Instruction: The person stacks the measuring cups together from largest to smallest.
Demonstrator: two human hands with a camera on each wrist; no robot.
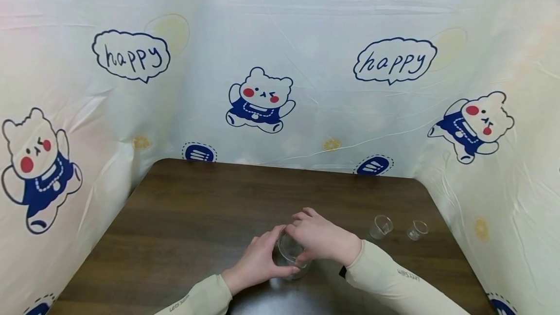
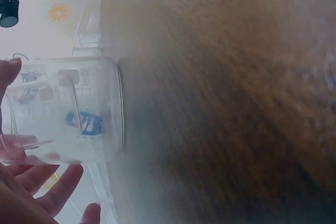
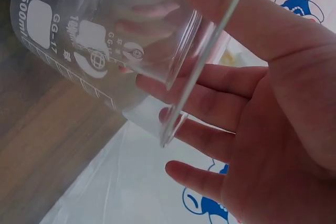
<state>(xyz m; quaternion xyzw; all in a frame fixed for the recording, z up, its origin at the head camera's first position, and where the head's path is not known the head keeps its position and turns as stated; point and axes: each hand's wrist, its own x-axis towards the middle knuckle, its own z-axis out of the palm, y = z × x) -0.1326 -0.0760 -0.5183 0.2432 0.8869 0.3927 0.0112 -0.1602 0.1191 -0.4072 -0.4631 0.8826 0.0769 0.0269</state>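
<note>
A large clear glass beaker (image 3: 39,24) marked 500ml stands on the table. Inside it is a smaller glass beaker (image 3: 92,35) with white print, its base above the large one's bottom in the left wrist view. My left hand (image 1: 260,259) grips the large beaker from the left, thumb on the near side and fingers around the far side. From the right, my right hand (image 1: 321,237) reaches over the mouth. Its thumb and fingertips (image 3: 149,85) reach past the large rim and pinch the smaller beaker near its rim.
Two small glass beakers stand to the right on the brown wooden table (image 1: 197,208): one beaker (image 1: 380,227) nearer the hands, a smaller one (image 1: 417,230) further right. A printed curtain (image 1: 315,23) hangs behind the table and along both sides.
</note>
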